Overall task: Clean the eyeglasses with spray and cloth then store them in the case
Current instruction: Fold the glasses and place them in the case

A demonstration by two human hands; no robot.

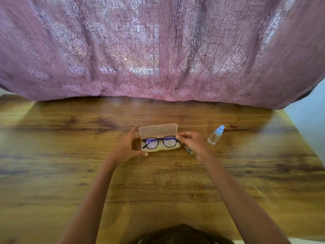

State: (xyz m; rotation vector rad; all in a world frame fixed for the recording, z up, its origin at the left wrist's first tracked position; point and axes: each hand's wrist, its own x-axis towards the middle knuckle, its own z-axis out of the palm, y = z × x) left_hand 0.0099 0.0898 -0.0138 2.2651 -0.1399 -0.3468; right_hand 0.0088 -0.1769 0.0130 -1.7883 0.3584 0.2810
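A: Surroundings first, quick.
B: Wooden table (158, 182), and a purple patterned curtain (158, 50) hanging along its far edge. A clear spray bottle (215, 135) with a pale blue cap is just right of the right hand (191, 141), apart from the case (158, 131). A small teal scrap (189, 150) peeks out under that hand, too hidden to name.
A: Anything blocking?
B: The right hand covers the case's right end, and the left hand (126, 147) sits by the left end.
A: Glasses?
B: The eyeglasses (160, 142) have a black frame and lenses with a violet-blue sheen. They lie in the pale translucent case, whose lid is up, mid-table.
A: Fingers?
B: The right thumb and fingertips pinch the frame's right end. The left fingers are stretched out, thumb at the case's near edge. Whether they touch it, can't tell.
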